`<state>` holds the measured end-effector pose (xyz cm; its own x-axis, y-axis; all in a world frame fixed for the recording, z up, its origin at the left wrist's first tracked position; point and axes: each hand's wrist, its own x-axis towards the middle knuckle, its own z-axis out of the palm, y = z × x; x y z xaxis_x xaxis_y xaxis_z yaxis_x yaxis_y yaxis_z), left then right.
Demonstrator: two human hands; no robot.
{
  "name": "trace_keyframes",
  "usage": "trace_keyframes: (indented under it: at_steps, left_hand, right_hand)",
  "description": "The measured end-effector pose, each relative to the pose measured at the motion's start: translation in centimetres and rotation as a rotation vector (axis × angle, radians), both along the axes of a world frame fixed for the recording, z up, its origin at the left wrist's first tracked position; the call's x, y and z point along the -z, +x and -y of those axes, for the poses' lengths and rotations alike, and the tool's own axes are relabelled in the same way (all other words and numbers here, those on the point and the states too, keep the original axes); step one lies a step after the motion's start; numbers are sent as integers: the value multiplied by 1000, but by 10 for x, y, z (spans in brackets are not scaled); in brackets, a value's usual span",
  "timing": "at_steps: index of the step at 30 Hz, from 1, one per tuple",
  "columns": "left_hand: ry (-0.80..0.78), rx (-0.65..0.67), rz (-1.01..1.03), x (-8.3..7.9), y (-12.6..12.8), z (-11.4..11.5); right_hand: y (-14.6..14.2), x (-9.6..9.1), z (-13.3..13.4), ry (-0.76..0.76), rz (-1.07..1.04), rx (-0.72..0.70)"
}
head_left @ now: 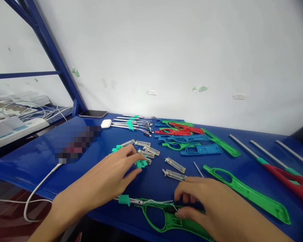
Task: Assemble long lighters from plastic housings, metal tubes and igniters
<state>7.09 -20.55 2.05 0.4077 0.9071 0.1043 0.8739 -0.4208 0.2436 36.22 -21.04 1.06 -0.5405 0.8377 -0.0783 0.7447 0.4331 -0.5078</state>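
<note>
My left hand [108, 173] reaches over small teal plastic pieces [141, 163], thumb and fingertips curved around one; I cannot tell if it is lifted. Near the table's front edge, my right hand [204, 198] is closed on a green lighter handle half [166, 220], its thumb pressing by a thin wire and a black part inside. A metal tube with a teal collar [124, 200] extends left from that handle. Clear lighter fuel tanks [175, 164] lie between and beyond my hands. A second green handle half [249, 195] rests to the right of them.
Red, blue and green handle halves [201, 149] are piled along the wall, beside metal tubes with wires [131, 124]. Red long-necked lighters [279, 171] lie at right. A phone [93, 114], a white case [106, 123] and a white cable [37, 185] are at left.
</note>
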Motion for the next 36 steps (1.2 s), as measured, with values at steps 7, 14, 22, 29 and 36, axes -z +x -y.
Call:
trace_keyframes:
  at_steps: [7, 14, 22, 29, 36]
  left_hand:
    - [13, -5, 33, 0, -5, -2]
    - [-26, 24, 3, -4, -4, -4]
    - [-20, 10, 27, -1, -6, -6]
    - [18, 8, 34, -3, -4, -5]
    - [39, -6, -13, 0, -6, -6]
  right_hand:
    - [-3, -5, -2, 232, -48, -109]
    - [1, -6, -1, 357, -55, -156]
    - [-1, 8, 1, 155, -18, -48]
    - [-1, 2, 1, 61, -39, -44]
    - [0, 0, 4, 26, -5, -42]
